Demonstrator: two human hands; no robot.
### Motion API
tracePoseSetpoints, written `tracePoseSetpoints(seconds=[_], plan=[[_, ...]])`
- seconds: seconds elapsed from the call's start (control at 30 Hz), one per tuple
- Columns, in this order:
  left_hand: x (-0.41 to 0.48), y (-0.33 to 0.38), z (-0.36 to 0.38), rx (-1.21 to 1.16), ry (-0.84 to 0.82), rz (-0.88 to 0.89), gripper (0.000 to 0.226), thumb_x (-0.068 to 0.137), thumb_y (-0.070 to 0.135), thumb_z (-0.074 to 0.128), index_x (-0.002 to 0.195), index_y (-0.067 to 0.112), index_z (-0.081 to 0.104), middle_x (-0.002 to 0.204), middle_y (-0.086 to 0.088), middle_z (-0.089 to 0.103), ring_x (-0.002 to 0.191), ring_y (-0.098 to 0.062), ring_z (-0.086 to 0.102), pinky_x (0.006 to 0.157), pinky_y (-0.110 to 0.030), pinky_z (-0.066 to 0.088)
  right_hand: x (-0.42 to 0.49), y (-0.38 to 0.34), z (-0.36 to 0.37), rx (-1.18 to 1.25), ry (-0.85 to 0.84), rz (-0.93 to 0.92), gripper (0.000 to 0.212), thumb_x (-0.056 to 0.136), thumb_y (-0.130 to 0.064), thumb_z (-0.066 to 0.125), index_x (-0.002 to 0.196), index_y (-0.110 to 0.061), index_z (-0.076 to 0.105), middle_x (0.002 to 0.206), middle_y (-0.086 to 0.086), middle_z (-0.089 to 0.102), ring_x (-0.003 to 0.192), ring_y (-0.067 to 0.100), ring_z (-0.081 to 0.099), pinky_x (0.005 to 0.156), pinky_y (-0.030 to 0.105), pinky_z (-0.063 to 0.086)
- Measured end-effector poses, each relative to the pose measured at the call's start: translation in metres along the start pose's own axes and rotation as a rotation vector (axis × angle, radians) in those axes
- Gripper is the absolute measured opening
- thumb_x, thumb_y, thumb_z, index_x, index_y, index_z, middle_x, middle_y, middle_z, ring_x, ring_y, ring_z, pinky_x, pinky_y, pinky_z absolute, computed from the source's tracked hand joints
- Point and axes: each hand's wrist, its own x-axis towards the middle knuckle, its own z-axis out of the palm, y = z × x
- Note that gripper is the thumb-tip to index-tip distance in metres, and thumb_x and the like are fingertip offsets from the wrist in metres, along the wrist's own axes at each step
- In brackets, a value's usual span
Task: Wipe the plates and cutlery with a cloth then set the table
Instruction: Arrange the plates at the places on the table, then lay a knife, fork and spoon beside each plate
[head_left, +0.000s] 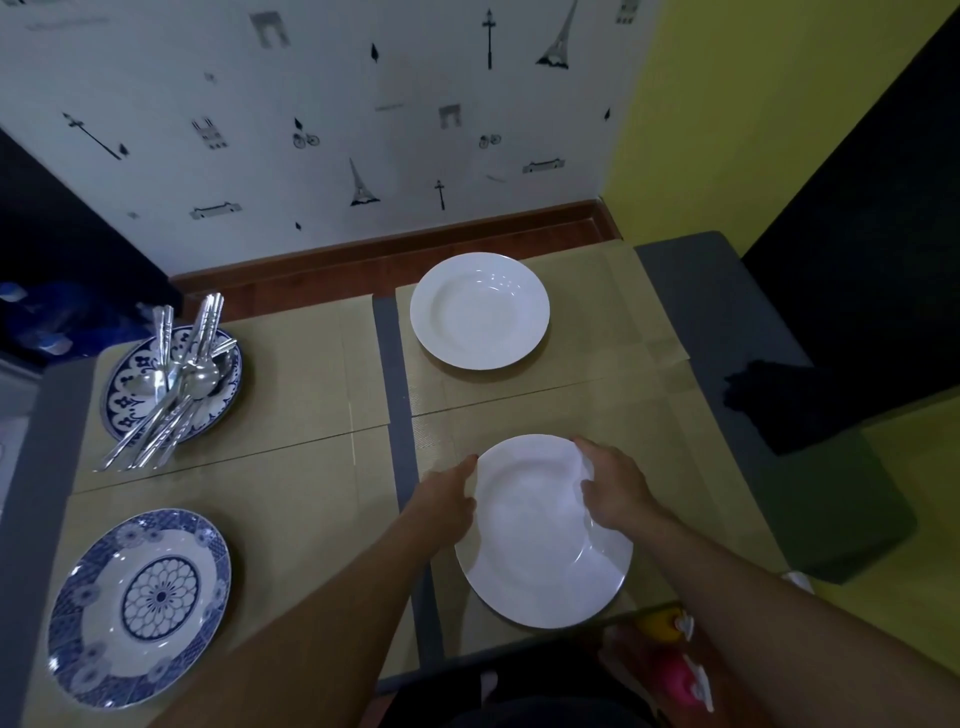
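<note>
Progress: four plates are out on the placemats (291, 384). The far white plate (479, 310) and the near blue plate (140, 605) sit alone at their places. The far blue plate (124, 384) carries the whole cutlery pile (176, 384), so I judge the cutlery not yet laid out, and can't tell if it's been wiped. The near white plate (540, 561) lies flat in front of me, being wiped.

My left hand (447, 501) grips its left rim, fingers curled at the edge. My right hand (618, 491) is bunched around what looks like a white cloth (579, 470), pressed onto the plate's upper right; white on white, so the edges are unclear.
</note>
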Motion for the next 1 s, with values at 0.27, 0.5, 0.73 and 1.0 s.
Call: tracePoseSetpoints(seconds=[0.27, 0.5, 0.73, 1.0], plan=[[0.004, -0.002, -0.003, 0.030, -0.038, -0.011, 0.062, 0.104, 0.027, 0.050, 0.158, 0.028, 0.020, 0.148, -0.009, 0.050, 0.131, -0.032, 0.052, 0.106, -0.042, 0.046, 0.006, -0.002, -0.003, -0.023, -0.036, 0.024, 0.048, 0.091, -0.013, 0.060, 0.138, -0.022, 0.059, 0.131, 0.010, 0.063, 0.122, 0.032, 0.058, 0.097, 0.034, 0.049], [0.011, 0.000, -0.030, 0.174, 0.064, 0.046, 0.058, 0.106, 0.041, 0.038, 0.158, 0.024, 0.019, 0.154, -0.010, 0.041, 0.138, -0.029, 0.043, 0.107, -0.041, 0.042, 0.023, -0.037, -0.018, -0.122, -0.078, -0.008, 0.073, 0.099, -0.056, 0.052, 0.160, -0.020, 0.032, 0.168, 0.008, 0.027, 0.155, 0.029, 0.023, 0.123, 0.046, 0.027], [0.014, -0.005, -0.066, 0.319, 0.174, 0.014, 0.063, 0.105, 0.053, 0.023, 0.160, 0.025, 0.007, 0.168, -0.007, 0.002, 0.155, -0.029, -0.003, 0.125, -0.049, 0.011, 0.044, -0.096, -0.027, -0.228, -0.093, -0.177, 0.090, 0.097, -0.073, 0.038, 0.165, -0.024, 0.009, 0.173, 0.007, -0.004, 0.159, 0.032, -0.004, 0.126, 0.054, 0.000], [0.014, -0.022, -0.104, 0.266, 0.248, -0.115, 0.066, 0.104, 0.057, 0.015, 0.160, 0.026, 0.002, 0.168, -0.006, -0.003, 0.155, -0.027, -0.005, 0.125, -0.049, 0.007, 0.068, -0.145, -0.026, -0.332, -0.103, -0.310, 0.088, 0.096, -0.078, 0.026, 0.165, -0.028, 0.004, 0.173, 0.004, -0.011, 0.159, 0.035, -0.011, 0.125, 0.058, -0.004]])
